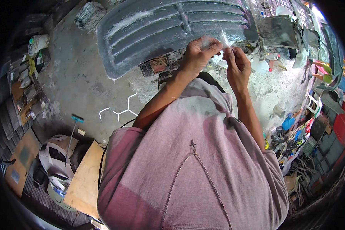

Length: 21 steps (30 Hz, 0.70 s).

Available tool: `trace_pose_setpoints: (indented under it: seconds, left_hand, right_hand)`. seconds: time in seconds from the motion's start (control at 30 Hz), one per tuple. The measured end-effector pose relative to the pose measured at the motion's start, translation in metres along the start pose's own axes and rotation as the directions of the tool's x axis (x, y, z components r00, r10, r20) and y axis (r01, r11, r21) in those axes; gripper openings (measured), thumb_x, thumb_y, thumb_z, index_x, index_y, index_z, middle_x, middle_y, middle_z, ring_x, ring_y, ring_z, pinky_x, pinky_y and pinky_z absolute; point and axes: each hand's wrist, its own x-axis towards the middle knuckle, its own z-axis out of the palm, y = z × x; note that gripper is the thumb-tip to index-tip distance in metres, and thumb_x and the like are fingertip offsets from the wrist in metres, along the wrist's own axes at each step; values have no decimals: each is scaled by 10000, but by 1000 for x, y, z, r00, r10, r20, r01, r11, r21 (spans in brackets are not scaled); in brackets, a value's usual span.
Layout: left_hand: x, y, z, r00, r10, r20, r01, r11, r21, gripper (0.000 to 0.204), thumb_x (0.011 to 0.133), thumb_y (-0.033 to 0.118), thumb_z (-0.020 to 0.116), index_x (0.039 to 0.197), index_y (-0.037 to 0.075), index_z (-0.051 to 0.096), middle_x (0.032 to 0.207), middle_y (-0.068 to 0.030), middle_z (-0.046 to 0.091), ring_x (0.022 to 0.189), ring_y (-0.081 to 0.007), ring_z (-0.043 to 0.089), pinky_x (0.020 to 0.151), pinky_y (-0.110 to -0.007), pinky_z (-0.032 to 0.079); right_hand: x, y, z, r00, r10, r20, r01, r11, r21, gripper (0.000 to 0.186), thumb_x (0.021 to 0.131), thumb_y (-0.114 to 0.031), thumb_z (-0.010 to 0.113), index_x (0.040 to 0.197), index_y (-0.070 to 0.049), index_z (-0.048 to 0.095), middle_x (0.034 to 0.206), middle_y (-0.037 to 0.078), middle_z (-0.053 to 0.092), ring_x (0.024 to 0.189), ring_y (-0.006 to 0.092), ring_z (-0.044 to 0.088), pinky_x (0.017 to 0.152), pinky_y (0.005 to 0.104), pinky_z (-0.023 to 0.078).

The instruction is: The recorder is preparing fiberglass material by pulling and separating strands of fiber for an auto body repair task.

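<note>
In front of me, a large dark grey slatted panel (147,57) with raised ribs lies across the top of the view. A long tuft of white glass-like fibres (128,23) rests on its left part. Near the panel's lower right edge, my left hand (199,53) is closed, its fingertips pinching wispy white strands. My right hand (237,63) is close beside it, thumb and fingers pinched on an upright tuft of white fibres (224,38). The two hands nearly touch at the fingertips. Where the strands meet my fingers, the detail is too fine to make out.
Below the panel is a dark, cluttered support (159,65). A plastic-wrapped bundle (90,16) is at the upper left. A teal-headed broom (77,119) leans by a plywood board (85,178). A translucent jug (260,66) is to the right, near heaped clutter (295,145).
</note>
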Motion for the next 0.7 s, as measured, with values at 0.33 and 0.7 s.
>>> trace_pose_setpoints:
  seconds: [0.33,0.7]
  left_hand:
    - [-8,2,9,987,-144,-71,136,985,-108,192,903,208,630,929,18,632,814,-40,640,739,-105,591,699,-252,477]
    - [4,-10,1,993,-94,71,114,918,-379,364,971,361,507,1086,28,601,1014,-100,641,947,-188,621,841,-327,481]
  right_hand:
    - [1,7,7,997,44,-61,-31,980,196,173,989,-122,540,968,37,603,828,14,595,759,67,521,703,213,435]
    - [6,2,7,999,37,-26,-31,980,196,175,994,-128,527,969,30,599,838,18,595,748,74,510,697,215,421]
